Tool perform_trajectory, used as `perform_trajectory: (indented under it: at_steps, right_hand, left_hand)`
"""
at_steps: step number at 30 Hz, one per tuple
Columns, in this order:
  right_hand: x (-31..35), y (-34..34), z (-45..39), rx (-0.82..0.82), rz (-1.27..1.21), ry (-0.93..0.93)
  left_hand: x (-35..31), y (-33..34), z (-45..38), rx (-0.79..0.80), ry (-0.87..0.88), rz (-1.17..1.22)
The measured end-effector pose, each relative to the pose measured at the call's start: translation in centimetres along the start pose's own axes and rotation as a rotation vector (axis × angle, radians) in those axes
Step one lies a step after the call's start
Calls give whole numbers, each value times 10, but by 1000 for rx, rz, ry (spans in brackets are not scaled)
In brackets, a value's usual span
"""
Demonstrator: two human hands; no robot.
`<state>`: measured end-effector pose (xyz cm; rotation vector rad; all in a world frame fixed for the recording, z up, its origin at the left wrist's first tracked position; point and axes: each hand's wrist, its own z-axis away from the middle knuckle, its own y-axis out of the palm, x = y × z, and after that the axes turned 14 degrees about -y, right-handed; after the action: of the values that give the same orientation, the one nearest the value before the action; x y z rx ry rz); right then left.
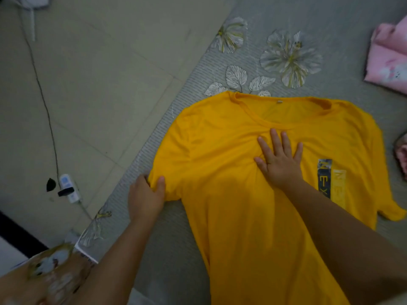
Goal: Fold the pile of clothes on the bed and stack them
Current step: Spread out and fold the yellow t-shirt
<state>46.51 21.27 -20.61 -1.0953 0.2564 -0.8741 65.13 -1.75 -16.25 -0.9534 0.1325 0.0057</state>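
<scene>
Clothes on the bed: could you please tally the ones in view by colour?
Yellow: 1, the T-shirt, spread flat; the left hand grips its sleeve and the right hand presses its chest.
Pink: 2, a pink garment at the right edge and a pink scrap below it, mostly cropped.
Total: 3

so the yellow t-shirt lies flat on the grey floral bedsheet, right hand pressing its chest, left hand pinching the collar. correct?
Not quite. In the head view the left hand grips the sleeve edge of the yellow t-shirt, not the collar, which nothing touches. The rest stands: the shirt lies flat on the grey floral bedsheet and the right hand presses its chest with straight fingers.
</scene>
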Motion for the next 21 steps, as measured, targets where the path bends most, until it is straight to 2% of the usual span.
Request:
perform_trajectory:
  at_steps: [2,3,5,7,8,10,12,13,14,17,18,21]
  right_hand:
    - [1,-5,0,56,14,-1]
    - [1,-8,0,78,9,1]
    - [3,-14,-2,124,-15,-3]
    - [3,-18,-4,154,-28,-8]
    - [3,-20,-5,174,-31,4]
    - [4,-23,-7,214,-38,13]
    - [5,-28,-8,238,-59,5]
    - [5,-31,-6,244,-70,-2]
    - [4,-33,-2,243,-73,-11]
    - [0,-31,17,212,22,-51]
    - [-1,-29,25,197,52,-66]
    - [10,-24,43,174,98,-124]
  left_hand:
    - [10,9,7,115,-163,91]
    - [12,13,8,178,-222,212]
    - [5,12,7,300,-329,640]
    - [-4,2,10,325,-320,1005]
    - [-6,-4,11,252,-214,1064]
    - [-9,-16,20,15,80,953]
    - [-9,-15,30,-106,271,808]
    - [-6,-9,33,-128,301,756]
    - [-2,-1,33,-118,253,727]
    - [8,10,22,-15,-220,731]
    - [11,11,16,20,-300,719]
    - [10,10,-1,178,-229,638]
